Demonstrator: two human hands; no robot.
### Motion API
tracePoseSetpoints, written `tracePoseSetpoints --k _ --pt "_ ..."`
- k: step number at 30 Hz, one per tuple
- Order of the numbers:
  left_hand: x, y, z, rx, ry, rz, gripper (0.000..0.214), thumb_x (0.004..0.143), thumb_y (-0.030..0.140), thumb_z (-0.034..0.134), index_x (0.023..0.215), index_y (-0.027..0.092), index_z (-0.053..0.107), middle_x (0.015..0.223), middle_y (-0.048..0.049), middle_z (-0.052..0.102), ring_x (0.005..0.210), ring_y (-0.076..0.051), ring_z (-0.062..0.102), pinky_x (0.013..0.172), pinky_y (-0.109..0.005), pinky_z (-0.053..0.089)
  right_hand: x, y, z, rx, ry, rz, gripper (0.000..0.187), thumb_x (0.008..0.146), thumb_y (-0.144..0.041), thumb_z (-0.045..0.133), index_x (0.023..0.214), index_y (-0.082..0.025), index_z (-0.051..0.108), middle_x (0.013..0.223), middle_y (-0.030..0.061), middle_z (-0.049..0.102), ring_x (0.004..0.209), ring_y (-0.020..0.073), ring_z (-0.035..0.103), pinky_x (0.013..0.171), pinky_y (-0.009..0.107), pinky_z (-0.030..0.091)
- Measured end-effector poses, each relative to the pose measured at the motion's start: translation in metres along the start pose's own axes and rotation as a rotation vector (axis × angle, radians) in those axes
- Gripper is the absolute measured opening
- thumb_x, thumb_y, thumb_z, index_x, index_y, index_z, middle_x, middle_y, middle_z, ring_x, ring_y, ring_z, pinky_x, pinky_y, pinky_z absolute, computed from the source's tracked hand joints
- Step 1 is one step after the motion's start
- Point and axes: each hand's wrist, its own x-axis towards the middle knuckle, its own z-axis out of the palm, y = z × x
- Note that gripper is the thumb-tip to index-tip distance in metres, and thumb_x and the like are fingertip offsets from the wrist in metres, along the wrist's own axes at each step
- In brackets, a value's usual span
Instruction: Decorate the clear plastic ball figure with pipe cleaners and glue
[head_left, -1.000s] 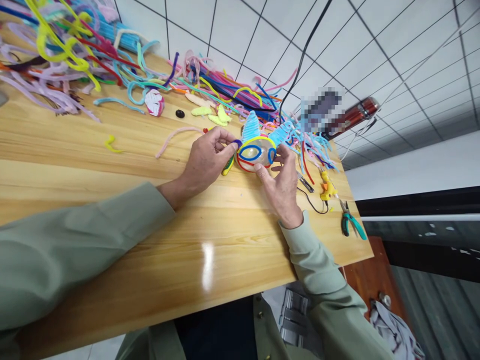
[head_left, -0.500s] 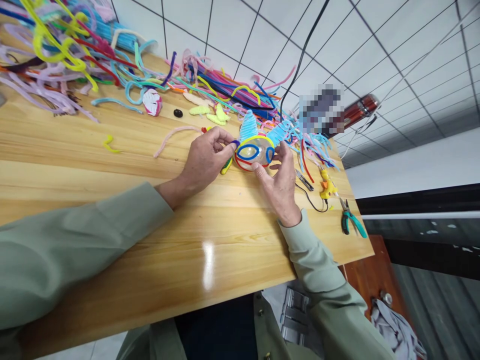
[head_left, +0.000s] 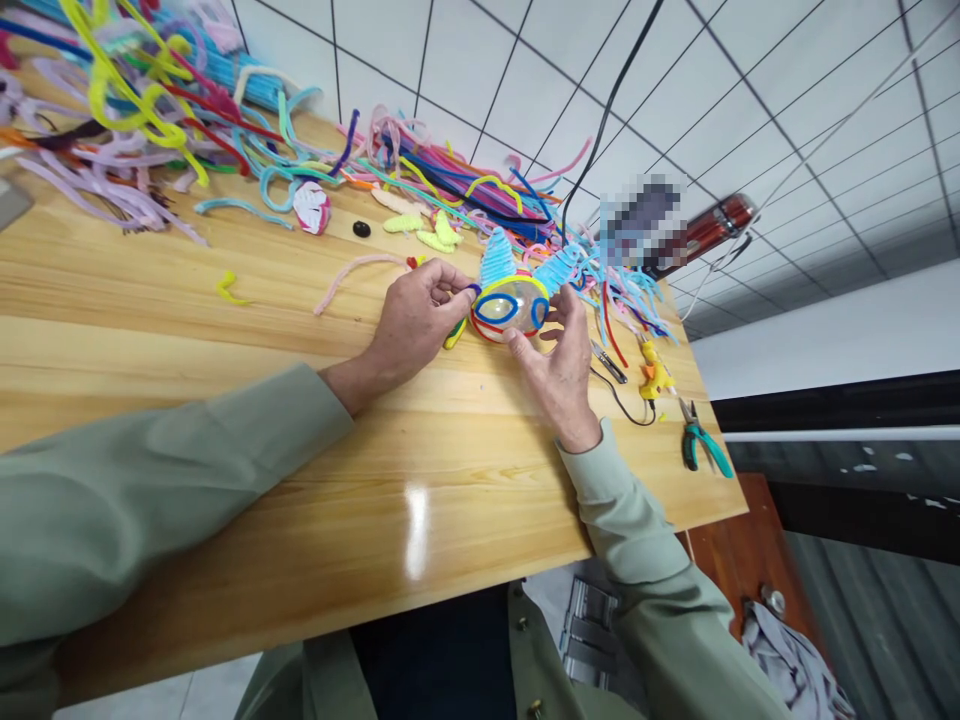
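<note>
Two hands, one ball with two ears, two blue loops.
Right of the frame: one knife, one glue gun, one pliers, one flask.

Pixelated object: details unreadable
Grey object: cut off by left edge
Green-and-yellow piece: partly behind left hand
</note>
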Motion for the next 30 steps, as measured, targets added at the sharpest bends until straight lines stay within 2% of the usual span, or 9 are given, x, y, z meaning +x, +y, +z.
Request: tracePoseSetpoints --k 7,14,20,26,30 --pt "0.002 -0.004 0.001 -0.023 -0.012 0.017 0.002 0.092 0.02 0.076 0.092 0.02 0.074 0.087 -0.0027 0.08 0.077 -0.017 0.072 0.071 -0.03 0.058 0.001 0.001 -0.002 0.008 -0.01 -0.014 0.094 0.095 -0.071 0.074 0.166 -0.021 0.039 0.147 0.0216 0.065 0.125 0.034 0.068 0.098 0.054 0.064" --pt "0.001 -0.002 0.001 -0.039 -0.034 0.027 0.01 0.091 0.017 0.073 0.101 0.02 0.074 0.092 -0.0019 0.079 0.084 -0.016 0.072 0.077 -0.027 0.059 0.0 0.001 -0.001 0.018 0.007 -0.007 0.089 0.095 -0.068 0.077 0.163 -0.025 0.04 0.149 0.0201 0.065 0.125 0.0332 0.069 0.097 0.053 0.064" --pt "0.001 -0.006 0.0 -0.02 -0.041 -0.008 0.008 0.093 0.026 0.073 0.099 0.021 0.075 0.093 -0.0024 0.08 0.08 -0.016 0.072 0.072 -0.027 0.057 -0.001 0.001 0.001 0.017 0.007 -0.011 0.091 0.095 -0.069 0.076 0.164 -0.024 0.038 0.15 0.0208 0.064 0.123 0.0326 0.069 0.097 0.053 0.064" --pt "0.004 -0.013 0.002 -0.026 -0.037 0.018 0.007 0.092 0.027 0.074 0.094 0.021 0.077 0.086 -0.0023 0.08 0.077 -0.017 0.072 0.069 -0.027 0.057 -0.001 0.002 0.003 0.009 0.026 -0.032 0.093 0.095 -0.07 0.075 0.165 -0.022 0.038 0.151 0.0217 0.063 0.125 0.0332 0.069 0.099 0.054 0.065" --pt "0.003 -0.012 0.001 -0.042 -0.039 0.025 0.007 0.093 0.025 0.075 0.095 0.02 0.079 0.089 -0.0034 0.082 0.077 -0.017 0.073 0.071 -0.028 0.058 0.0 0.001 0.003 0.004 0.018 -0.017 0.093 0.094 -0.07 0.076 0.164 -0.022 0.039 0.152 0.0219 0.062 0.124 0.0332 0.069 0.099 0.054 0.065"
